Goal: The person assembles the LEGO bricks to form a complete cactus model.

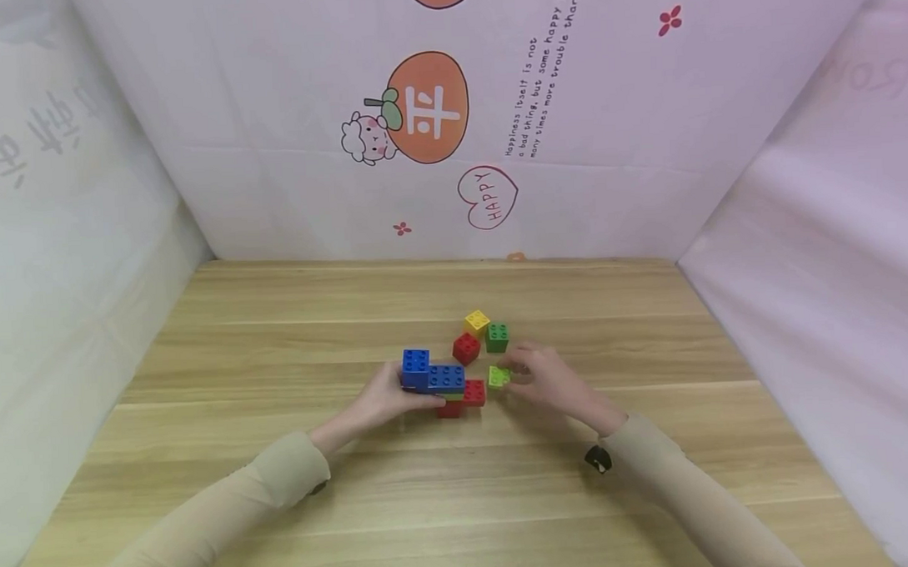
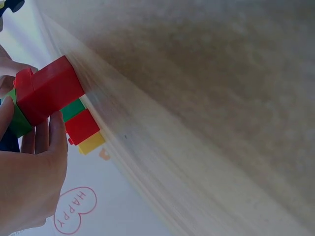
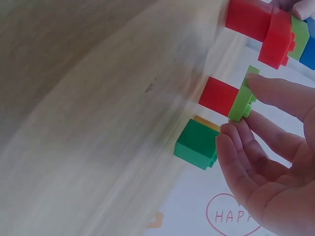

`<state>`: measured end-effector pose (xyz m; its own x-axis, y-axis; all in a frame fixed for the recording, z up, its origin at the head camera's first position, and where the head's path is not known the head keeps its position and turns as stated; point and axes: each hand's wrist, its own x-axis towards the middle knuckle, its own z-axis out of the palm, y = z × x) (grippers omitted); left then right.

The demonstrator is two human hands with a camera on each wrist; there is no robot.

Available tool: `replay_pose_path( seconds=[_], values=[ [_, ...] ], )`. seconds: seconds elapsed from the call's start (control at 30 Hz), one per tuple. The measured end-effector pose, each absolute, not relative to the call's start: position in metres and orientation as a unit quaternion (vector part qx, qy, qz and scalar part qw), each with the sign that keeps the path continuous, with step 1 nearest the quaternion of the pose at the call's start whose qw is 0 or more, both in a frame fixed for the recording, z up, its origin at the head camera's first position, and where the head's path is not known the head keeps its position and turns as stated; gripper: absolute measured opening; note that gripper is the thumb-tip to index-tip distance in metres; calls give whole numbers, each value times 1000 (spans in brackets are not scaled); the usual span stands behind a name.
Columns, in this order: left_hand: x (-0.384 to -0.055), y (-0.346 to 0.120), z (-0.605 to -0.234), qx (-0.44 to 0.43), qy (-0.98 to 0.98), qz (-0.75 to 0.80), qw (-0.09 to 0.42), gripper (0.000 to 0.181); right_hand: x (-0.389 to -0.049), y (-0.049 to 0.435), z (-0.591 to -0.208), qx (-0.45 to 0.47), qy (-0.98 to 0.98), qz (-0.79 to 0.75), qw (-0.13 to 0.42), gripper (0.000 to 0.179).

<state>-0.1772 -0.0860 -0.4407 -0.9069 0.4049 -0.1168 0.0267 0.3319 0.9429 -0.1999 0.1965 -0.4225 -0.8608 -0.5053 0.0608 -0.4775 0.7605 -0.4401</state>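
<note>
The left hand (image 1: 383,396) has its grip round the stack (image 1: 444,379), thumb along the near side, probably to keep it steady and upright. Just to the stack's right, the right hand (image 1: 545,382) grips the lime block (image 1: 496,377), pinching opposite edges between thumb and fingers, which seems to leave its studs uncovered. Beyond, the red (image 1: 466,349), yellow (image 1: 476,322) and green (image 1: 497,338) blocks sit clustered on the surface (image 1: 431,501), likely for easy reach
</note>
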Motion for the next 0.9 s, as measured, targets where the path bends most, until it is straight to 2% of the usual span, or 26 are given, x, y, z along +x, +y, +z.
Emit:
replay_pose_path(
  seconds=[0.9],
  values=[
    [-177, -86, -444, 135, 800, 560, 168, 54, -189, 195, -406, -303, 923, -236, -4, 32]
  ],
)
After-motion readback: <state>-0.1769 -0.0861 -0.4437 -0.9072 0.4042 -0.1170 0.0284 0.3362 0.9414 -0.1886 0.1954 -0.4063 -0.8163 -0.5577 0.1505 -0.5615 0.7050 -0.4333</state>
